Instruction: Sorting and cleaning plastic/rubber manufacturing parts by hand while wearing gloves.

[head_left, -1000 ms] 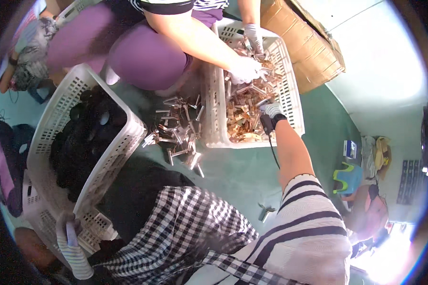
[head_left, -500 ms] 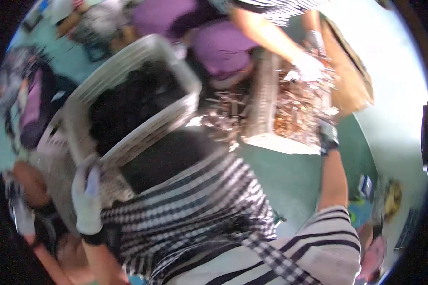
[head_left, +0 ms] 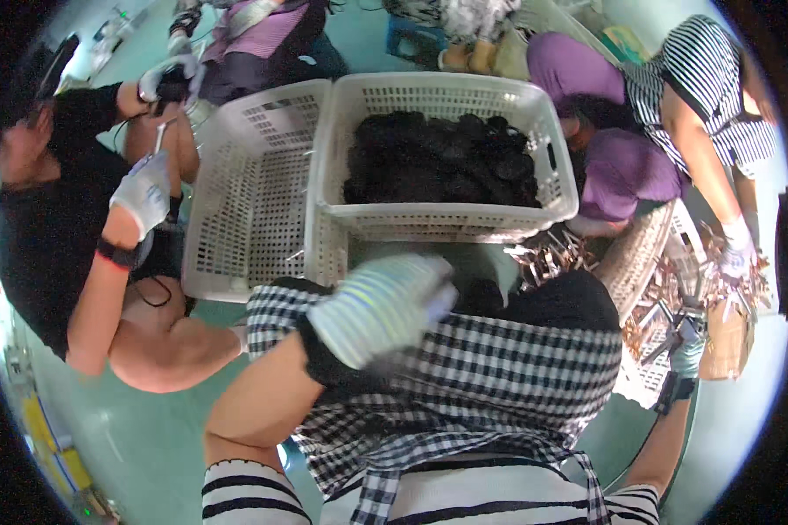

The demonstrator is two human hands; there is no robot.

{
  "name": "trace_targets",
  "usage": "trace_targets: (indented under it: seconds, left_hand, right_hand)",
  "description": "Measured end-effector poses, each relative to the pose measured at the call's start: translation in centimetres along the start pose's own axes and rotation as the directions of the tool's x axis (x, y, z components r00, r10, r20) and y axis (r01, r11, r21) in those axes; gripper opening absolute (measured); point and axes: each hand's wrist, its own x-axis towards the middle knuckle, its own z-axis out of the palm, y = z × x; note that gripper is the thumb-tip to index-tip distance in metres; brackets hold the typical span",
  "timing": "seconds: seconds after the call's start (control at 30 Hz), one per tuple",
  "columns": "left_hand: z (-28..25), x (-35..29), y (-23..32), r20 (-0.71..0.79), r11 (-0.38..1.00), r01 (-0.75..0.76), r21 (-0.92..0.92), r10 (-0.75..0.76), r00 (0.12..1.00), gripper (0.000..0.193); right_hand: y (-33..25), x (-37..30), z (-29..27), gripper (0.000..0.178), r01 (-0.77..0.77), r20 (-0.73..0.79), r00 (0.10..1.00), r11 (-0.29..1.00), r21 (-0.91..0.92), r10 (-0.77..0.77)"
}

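My left hand [head_left: 376, 311], in a white glove with pale stripes, is over my checked apron [head_left: 517, 359], smeared by motion. Its fingers are too blurred to show whether they hold anything. At the far right, my gloved right hand [head_left: 687, 337] is at the near end of a white basket [head_left: 635, 385] of shiny metal strips [head_left: 674, 280]. Its fingers look bent in among the strips; what they grip cannot be made out. In front of my lap stands a white crate [head_left: 446, 210] with a heap of black pieces [head_left: 442, 162] in it.
A white perforated basket [head_left: 254, 201] adjoins the crate on its left. A co-worker in black [head_left: 61, 227] sits at left, holding a tool in gloved hands. Another co-worker's gloved hand [head_left: 737, 249] reaches into the strips. More strips [head_left: 556, 254] lie beside the crate.
The view has swung left, so the crate now appears centred and the strips farther right. My left hand has left the crate's near-left side and moved over my lap. My right hand remains by the strips.
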Motion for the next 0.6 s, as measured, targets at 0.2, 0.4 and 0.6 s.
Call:
trace_targets:
  seconds: [0.2, 0.4, 0.6]
  left_hand:
    - [5.1, 0.1, 1.7, 0.169, 0.964, -0.223, 0.143, 0.198, 0.966, 0.025]
    - [5.1, 0.9, 1.3, 0.262, 0.982, -0.130, 0.135, 0.091, 0.961, 0.026]
    - [4.2, 1.6, 1.3, 0.369, 0.993, -0.071, 0.092, 0.032, 0.929, 0.029]
  right_hand:
    - [-10.6, 5.9, 16.3, 0.042, -0.105, 0.389, 0.921, 0.980, 0.167, 0.032]
    - [-20.1, 9.8, 29.1, 0.027, -0.550, 0.915, 0.397, 0.817, 0.175, 0.071]
    - [-23.7, 9.3, 36.9, 0.023, 0.270, 0.984, -0.043, 0.946, 0.177, -0.172]
